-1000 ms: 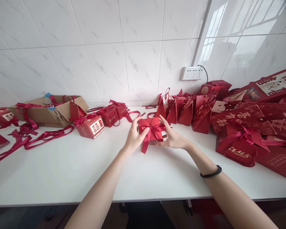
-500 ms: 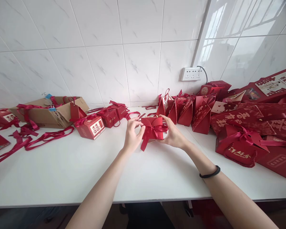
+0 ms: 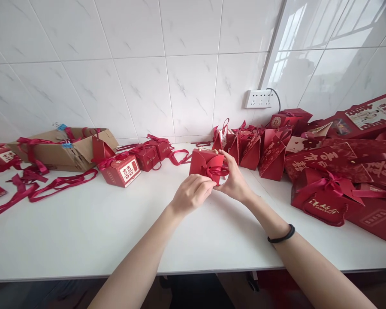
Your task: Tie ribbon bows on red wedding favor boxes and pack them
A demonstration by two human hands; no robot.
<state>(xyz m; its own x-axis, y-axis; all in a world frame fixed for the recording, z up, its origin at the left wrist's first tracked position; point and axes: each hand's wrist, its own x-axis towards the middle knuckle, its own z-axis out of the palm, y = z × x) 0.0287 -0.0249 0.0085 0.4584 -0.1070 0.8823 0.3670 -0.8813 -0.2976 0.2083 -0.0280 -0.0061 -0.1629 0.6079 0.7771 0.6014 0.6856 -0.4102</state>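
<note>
A small red gift box (image 3: pixel 202 162) with curved flaps and a beaded handle on top stands on the white table in front of me. On its front is a dark red ribbon bow (image 3: pixel 216 171). My right hand (image 3: pixel 234 178) holds the box by its right side, thumb low near the bow and fingers up along the edge. My left hand (image 3: pixel 194 193) is closed in front of the box's lower part, its fingertips at the ribbon below the bow. The hand hides the ribbon's tail.
On the left lie a cardboard box (image 3: pixel 62 159) with ribbons and clips, loose ribbons (image 3: pixel 59 184) and a red box with a white label (image 3: pixel 120 170). Several red bags (image 3: pixel 273 152) and boxes crowd the right. A power strip (image 3: pixel 259 99) is on the tiled wall.
My left hand has moved from the box's upper left side down and right to the ribbon, and its fingers have closed. The box now shows more of its front and top.
</note>
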